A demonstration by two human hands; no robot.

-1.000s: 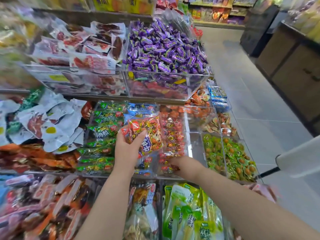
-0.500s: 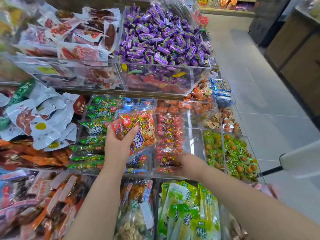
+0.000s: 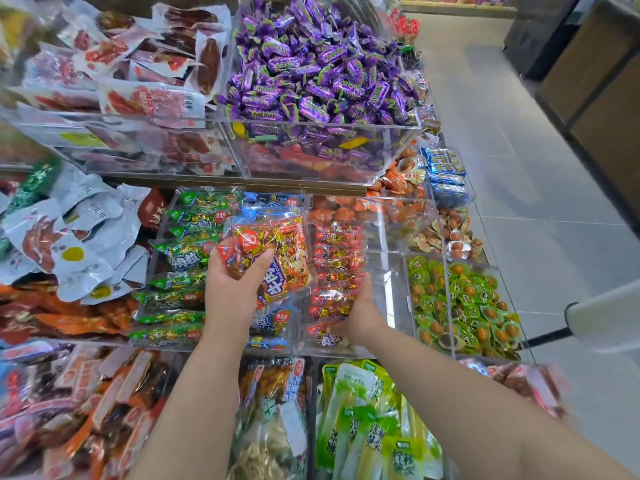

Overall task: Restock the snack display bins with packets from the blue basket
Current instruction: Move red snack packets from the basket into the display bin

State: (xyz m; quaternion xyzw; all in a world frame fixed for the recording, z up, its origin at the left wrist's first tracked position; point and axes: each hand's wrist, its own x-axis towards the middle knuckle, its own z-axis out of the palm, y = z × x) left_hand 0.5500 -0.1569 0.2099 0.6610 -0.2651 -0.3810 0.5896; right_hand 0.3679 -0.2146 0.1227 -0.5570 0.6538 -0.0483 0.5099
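Observation:
My left hand (image 3: 235,292) grips a stack of clear red-and-gold snack packets (image 3: 277,251), held above the middle shelf's blue packets. To its right, my right hand (image 3: 360,317) reaches into a clear acrylic bin (image 3: 391,296) and holds the row of matching red-and-gold packets (image 3: 336,265) standing in it; its fingertips are hidden among them. The blue basket is not in view.
Green packets (image 3: 180,282) fill the bin to the left, green-and-orange sweets (image 3: 460,306) the bins to the right. A bin of purple candies (image 3: 318,71) overhangs on the upper shelf. Lower bins hold green pouches (image 3: 367,420). A tiled aisle runs along the right, with a white object (image 3: 606,317).
My right hand has pushed further up into the bin against the row of red-and-gold packets. My left hand keeps its stack in much the same place.

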